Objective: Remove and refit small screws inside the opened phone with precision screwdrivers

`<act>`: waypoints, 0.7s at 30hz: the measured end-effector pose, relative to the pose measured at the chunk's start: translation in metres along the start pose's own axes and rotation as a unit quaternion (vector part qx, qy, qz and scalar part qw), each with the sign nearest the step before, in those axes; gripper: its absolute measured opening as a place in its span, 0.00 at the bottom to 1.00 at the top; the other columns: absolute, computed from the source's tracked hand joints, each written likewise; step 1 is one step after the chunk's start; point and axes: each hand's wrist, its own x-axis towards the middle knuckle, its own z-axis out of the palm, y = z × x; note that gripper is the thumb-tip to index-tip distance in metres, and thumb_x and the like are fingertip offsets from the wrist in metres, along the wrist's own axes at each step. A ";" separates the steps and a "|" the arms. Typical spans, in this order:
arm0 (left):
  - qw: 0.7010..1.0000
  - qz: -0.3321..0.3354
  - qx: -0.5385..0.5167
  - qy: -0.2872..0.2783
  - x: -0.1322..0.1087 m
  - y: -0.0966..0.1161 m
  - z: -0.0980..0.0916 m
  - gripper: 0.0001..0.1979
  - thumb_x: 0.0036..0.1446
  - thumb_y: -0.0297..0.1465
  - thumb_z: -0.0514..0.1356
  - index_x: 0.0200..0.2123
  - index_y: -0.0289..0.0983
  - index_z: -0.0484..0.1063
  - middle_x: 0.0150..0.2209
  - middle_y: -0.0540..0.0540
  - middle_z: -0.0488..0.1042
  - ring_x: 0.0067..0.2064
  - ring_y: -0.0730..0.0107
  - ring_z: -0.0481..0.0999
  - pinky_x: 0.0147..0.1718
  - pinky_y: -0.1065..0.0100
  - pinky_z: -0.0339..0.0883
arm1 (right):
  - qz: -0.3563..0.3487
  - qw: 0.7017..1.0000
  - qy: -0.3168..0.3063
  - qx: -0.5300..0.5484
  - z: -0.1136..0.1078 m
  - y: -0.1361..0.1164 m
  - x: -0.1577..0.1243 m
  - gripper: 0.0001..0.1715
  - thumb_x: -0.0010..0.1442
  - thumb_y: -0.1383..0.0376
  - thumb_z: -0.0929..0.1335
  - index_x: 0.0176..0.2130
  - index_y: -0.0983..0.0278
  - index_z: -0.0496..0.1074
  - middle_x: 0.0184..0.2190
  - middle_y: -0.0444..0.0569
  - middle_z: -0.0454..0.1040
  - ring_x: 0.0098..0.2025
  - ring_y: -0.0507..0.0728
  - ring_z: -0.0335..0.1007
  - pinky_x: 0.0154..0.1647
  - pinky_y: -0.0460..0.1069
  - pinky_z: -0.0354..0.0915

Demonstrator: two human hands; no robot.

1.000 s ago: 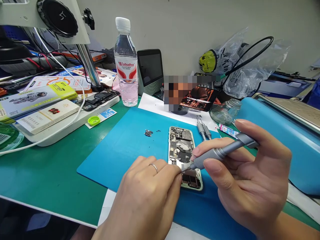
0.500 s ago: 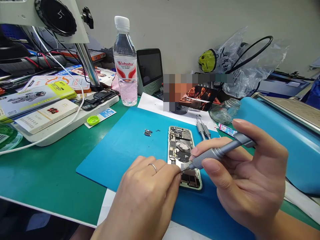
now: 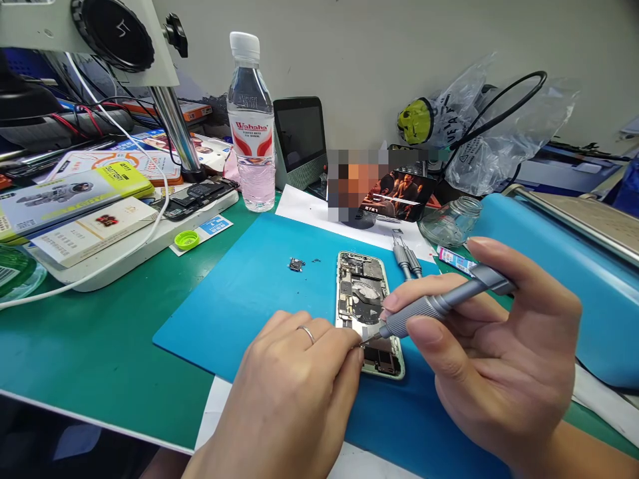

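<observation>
The right hand point(image 3: 509, 359) has its fingers bent around a gray screwdriver point(image 3: 424, 313). The left hand point(image 3: 294, 386) is curled, its thumb and finger close by the screwdriver's thin tip; I can't tell if it pinches anything. The opened phone point(image 3: 363, 293) lies near both hands, flat on a blue mat point(image 3: 224, 299) on the green counter point(image 3: 100, 352).

A: Phone area, what is obscured?

B: Bare left hand point(image 3: 299, 379) covers the lower-left corner of the opened, pale-framed rectangular smartphone point(image 3: 367, 293). Anything pinched at the tip of the grey metal screwdriver point(image 3: 409, 318): cannot tell.

A: Elsewhere?

B: Tiny dark specks point(image 3: 316, 260) on the flat blue mat point(image 3: 239, 293): too small to identify. Pixelated square patch point(image 3: 349, 179): contents masked. White, black-knobbed stand point(image 3: 34, 30): cut by top and left edges.
</observation>
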 end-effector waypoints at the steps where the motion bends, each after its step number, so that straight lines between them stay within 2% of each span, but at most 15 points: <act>1: 1.000 -0.001 0.000 -0.001 0.000 0.000 0.000 0.09 0.71 0.23 0.59 0.42 0.40 0.78 0.35 0.53 0.81 0.33 0.64 0.78 0.33 0.58 0.66 | -0.001 1.000 -0.001 0.004 0.000 0.000 0.000 0.39 0.64 0.76 0.77 0.67 0.48 0.73 0.42 0.45 0.81 0.37 0.57 0.85 0.31 0.51 0.84; 3: 1.000 0.002 -0.001 -0.003 -0.001 0.000 -0.001 0.09 0.71 0.23 0.59 0.45 0.40 0.79 0.35 0.53 0.81 0.33 0.64 0.78 0.34 0.58 0.66 | -0.001 1.000 -0.003 0.008 0.000 0.000 0.000 0.38 0.64 0.76 0.77 0.66 0.48 0.74 0.42 0.45 0.81 0.37 0.57 0.85 0.31 0.52 0.85; 12: 1.000 -0.001 -0.004 0.002 -0.003 0.000 -0.001 0.10 0.71 0.23 0.59 0.44 0.40 0.79 0.34 0.53 0.81 0.33 0.65 0.78 0.34 0.58 0.67 | 0.004 1.000 0.001 -0.008 -0.002 0.001 -0.001 0.38 0.63 0.73 0.78 0.66 0.47 0.74 0.45 0.47 0.81 0.35 0.58 0.84 0.30 0.54 0.85; 21: 1.000 -0.013 0.019 -0.004 -0.007 -0.002 -0.003 0.06 0.72 0.27 0.59 0.46 0.43 0.76 0.36 0.54 0.79 0.35 0.64 0.77 0.34 0.58 0.67 | 0.000 0.999 0.030 -0.018 -0.001 0.005 0.000 0.38 0.63 0.73 0.77 0.65 0.44 0.75 0.59 0.48 0.78 0.36 0.57 0.84 0.37 0.56 0.87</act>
